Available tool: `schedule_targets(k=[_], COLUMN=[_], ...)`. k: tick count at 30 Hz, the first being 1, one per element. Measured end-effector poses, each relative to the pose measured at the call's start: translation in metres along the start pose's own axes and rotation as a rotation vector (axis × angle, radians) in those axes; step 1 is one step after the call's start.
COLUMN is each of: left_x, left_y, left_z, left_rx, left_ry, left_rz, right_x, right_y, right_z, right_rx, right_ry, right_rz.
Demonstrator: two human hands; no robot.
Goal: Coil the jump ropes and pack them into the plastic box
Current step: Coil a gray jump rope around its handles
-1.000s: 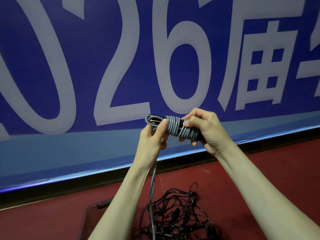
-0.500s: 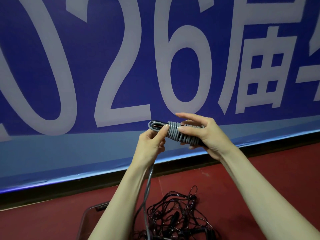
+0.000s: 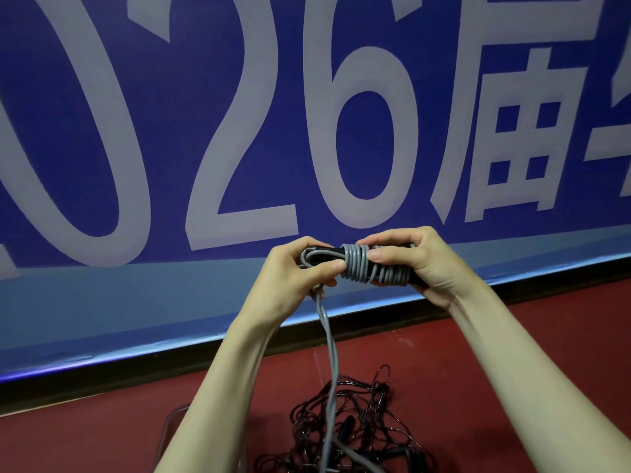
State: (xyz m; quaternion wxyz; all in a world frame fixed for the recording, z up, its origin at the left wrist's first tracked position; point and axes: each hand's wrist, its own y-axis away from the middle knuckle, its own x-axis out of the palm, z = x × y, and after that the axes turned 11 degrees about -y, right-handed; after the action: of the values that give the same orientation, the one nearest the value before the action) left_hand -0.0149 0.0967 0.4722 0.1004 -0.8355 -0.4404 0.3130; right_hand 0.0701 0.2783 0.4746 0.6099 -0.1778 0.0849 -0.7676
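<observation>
A grey jump rope bundle (image 3: 362, 264) is held up at chest height, its cord wound in tight turns around dark handles. My left hand (image 3: 300, 278) grips the bundle's left end, thumb pressed on the loops. My right hand (image 3: 416, 264) grips the right end, fingers curled over the windings. A loose length of grey cord (image 3: 331, 363) hangs from under my left hand down to the floor. Below lies a tangled pile of thin black jump ropes (image 3: 358, 425). A corner of the clear plastic box (image 3: 170, 421) shows at the bottom left, partly hidden by my left forearm.
A big blue banner (image 3: 170, 131) with white numerals and characters fills the wall ahead. A black skirting strip (image 3: 102, 380) runs along its base. The floor (image 3: 512, 353) is dark red.
My right hand's fingers, stretched over the bundle half a second ago, have curled back around the windings. The bundle has shifted slightly rightward, and the hanging cord swings a little.
</observation>
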Motion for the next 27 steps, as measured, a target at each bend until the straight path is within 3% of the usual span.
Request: schedule_targets(k=[9, 27], left_x=[0.001, 0.01], left_y=[0.005, 0.004], left_z=[-0.004, -0.001], left_rx=[-0.073, -0.094], left_ry=[0.011, 0.047], left_rz=[0.1, 0.035], right_x=[0.003, 0.002], right_y=[0.005, 0.002], right_z=[0.003, -0.008], right_rx=[-0.002, 0.009], right_ry=[0.147, 0.074], right_rz=[0.033, 0.024])
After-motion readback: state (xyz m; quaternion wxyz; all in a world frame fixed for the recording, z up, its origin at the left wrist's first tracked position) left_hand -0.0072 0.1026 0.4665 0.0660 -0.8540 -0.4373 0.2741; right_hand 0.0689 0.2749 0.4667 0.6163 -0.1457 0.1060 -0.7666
